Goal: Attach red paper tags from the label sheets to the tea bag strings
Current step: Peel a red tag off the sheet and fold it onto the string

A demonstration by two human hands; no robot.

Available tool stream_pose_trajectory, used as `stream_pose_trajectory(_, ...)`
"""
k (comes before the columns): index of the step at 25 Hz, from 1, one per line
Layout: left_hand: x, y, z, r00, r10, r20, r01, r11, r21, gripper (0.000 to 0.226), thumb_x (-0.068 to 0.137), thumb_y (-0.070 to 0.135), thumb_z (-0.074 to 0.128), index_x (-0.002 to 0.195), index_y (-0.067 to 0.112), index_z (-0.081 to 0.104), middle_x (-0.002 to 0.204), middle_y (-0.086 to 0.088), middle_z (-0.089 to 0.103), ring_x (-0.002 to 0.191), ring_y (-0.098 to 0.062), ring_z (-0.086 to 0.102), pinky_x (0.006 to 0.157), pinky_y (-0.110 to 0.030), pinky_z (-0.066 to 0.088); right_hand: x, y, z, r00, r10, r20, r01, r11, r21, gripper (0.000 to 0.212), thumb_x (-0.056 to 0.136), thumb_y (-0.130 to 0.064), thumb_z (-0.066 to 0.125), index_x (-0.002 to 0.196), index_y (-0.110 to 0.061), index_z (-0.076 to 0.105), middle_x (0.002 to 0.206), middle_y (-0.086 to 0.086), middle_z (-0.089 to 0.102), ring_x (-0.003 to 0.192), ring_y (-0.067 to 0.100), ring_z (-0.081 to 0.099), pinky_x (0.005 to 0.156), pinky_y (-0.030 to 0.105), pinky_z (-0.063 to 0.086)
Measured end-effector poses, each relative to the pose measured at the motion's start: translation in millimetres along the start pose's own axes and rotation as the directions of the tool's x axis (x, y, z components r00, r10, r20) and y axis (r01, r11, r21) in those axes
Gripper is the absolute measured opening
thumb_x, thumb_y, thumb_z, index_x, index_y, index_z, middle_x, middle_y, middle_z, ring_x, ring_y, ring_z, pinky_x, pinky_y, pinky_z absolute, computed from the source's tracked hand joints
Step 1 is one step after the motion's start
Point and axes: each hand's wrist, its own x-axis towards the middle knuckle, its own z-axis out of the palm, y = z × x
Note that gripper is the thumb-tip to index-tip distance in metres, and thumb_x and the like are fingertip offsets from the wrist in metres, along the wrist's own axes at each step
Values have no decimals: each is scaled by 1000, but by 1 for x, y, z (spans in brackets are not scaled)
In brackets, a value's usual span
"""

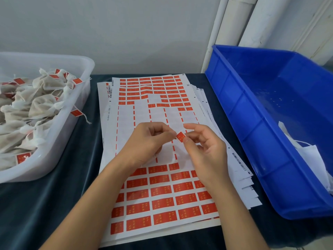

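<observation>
A small red paper tag (180, 137) is held above the middle of the label sheet (158, 114). My left hand (149, 141) pinches its left edge with curled fingers. My right hand (203, 147) pinches its right side between thumb and forefinger. Whether a string lies in the tag cannot be made out. The sheet carries rows of red tags near (163, 204) and far (153, 87), with a peeled white band between. Tea bags (32, 109) with red tags fill the white tub (59, 147) on the left.
A stack of more label sheets (239, 170) fans out under the top one on a dark cloth (54, 204). A blue plastic crate (281, 134) stands on the right, with white tea bags (310, 156) in its near corner. Wall and white pipes behind.
</observation>
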Motion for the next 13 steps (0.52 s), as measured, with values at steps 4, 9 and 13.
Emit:
stream_pose_trajectory(4,-1,0,1,1000,4,-22,-3,1000,22,18,98,23,69,82,21,77,56,17,63,50,-1,55,53,-13,46,-1,-1,0,999,34,16,-34,999,18,31,99,-20,64,110,-49,68,99,-24,73,100,0,69,73,8,55)
stream_pose_trajectory(9,-1,-1,3,999,51,-1,-51,996,73,19,97,28,69,80,28,77,61,11,65,53,-2,55,54,-12,44,-2,-5,0,995,90,47,-93,993,77,18,92,-47,56,103,-48,69,104,-22,73,98,1,68,71,16,57)
stream_pose_trajectory(13,-1,-5,4,993,113,35,-116,986,120,18,97,30,69,83,30,79,67,-8,63,54,-10,49,54,-17,44,-1,-3,2,996,81,46,-80,997,-9,9,99,-39,64,93,-38,70,95,-19,74,96,4,70,79,25,57)
